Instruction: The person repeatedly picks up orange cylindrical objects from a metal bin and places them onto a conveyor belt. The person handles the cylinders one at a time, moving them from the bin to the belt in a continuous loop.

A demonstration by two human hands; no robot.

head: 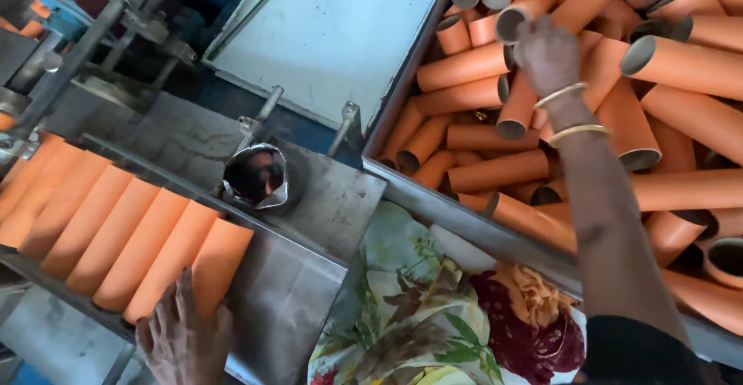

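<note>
A row of orange tubes (116,230) is lying side by side on a grey metal table (294,292). The left hand (182,342) is resting flat and open on the near end of the last tube in that row, holding nothing. Just right of the row, a shiny metal cup (257,176) is sitting on the table. Further right of the row, a flowery cloth (418,308) is showing. Beyond it, a big bin (402,83) is holding a pile of orange tubes (681,122). The right hand (548,54) is reaching into that pile and closing on one tube (520,99).
</note>
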